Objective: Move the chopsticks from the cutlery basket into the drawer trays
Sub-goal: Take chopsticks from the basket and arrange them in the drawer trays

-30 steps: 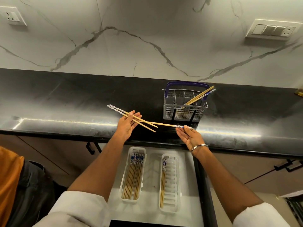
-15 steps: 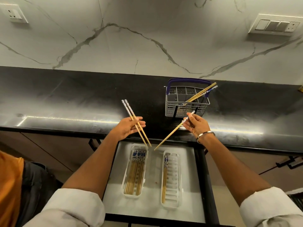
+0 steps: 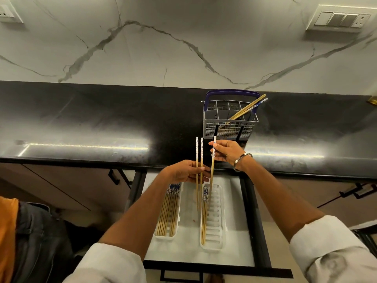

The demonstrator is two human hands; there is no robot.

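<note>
My left hand point(image 3: 183, 173) grips a pair of wooden chopsticks point(image 3: 199, 152) with blue-and-white patterned tops, held upright above the open drawer. My right hand point(image 3: 227, 152) pinches a single chopstick point(image 3: 212, 170) by its patterned end, its tip pointing down at the right tray point(image 3: 218, 217). That white ribbed tray holds a few chopsticks along its left side. The left tray point(image 3: 177, 225) is filled with several chopsticks. The grey cutlery basket point(image 3: 228, 129) with a blue handle stands on the black counter and has some chopsticks point(image 3: 247, 108) leaning out to the right.
The open drawer point(image 3: 247, 211) has a white liner and dark side rails. The black countertop point(image 3: 102, 123) runs the full width under a marbled wall. Switch plates point(image 3: 338, 18) sit on the wall. Cabinet handles point(image 3: 114, 176) flank the drawer. Orange cloth point(image 3: 7, 231) is at the lower left.
Both hands have swung their chopsticks from slanted to nearly upright and drawn together over the drawer. The right hand has lowered its single chopstick toward the right tray.
</note>
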